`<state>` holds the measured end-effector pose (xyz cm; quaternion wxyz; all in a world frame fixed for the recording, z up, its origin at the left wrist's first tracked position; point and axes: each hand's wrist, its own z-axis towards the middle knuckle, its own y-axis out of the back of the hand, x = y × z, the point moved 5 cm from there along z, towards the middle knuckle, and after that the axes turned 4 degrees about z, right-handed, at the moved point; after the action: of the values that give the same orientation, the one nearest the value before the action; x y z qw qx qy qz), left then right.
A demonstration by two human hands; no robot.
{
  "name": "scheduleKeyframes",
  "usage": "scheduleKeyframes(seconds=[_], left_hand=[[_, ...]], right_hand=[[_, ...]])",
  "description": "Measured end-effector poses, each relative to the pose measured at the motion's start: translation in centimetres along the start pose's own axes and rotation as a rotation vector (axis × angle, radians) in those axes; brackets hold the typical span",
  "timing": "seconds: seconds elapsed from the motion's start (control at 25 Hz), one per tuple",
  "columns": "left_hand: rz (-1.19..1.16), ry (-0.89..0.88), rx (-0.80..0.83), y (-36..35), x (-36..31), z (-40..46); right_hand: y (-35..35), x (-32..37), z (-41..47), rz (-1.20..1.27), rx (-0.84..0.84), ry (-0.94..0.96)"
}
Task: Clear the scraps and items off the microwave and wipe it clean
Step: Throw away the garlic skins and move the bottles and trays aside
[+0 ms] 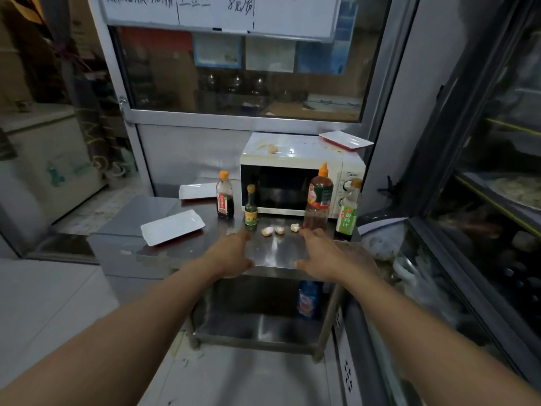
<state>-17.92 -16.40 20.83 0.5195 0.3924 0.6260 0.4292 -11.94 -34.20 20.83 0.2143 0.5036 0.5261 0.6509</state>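
Note:
A white microwave (345, 171) stands at the back of a steel table (278, 253). On its stained top lie a pale garlic scrap (272, 148) near the left and a red-rimmed white tray (346, 139) at the back right corner. My left hand (231, 256) and my right hand (328, 256) hover low over the table's front edge, fingers spread, holding nothing. Three garlic pieces (279, 230) lie on the table just beyond my fingertips.
Several sauce bottles stand in front of the microwave: a dark one (224, 194), a small green one (251, 210), a tall amber one (318, 197) and a clear one (348, 210). Two white trays (172, 227) lie to the left. A glass-fronted cooler (483, 230) flanks the right.

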Motion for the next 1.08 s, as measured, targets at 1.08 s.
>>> scheduleKeyframes(seconds=[1.08], left_hand=[[0.011, -0.145, 0.153, -14.1, 6.4, 35.5]], right_hand=[[-11.4, -12.2, 26.7, 0.132, -0.009, -0.25]])
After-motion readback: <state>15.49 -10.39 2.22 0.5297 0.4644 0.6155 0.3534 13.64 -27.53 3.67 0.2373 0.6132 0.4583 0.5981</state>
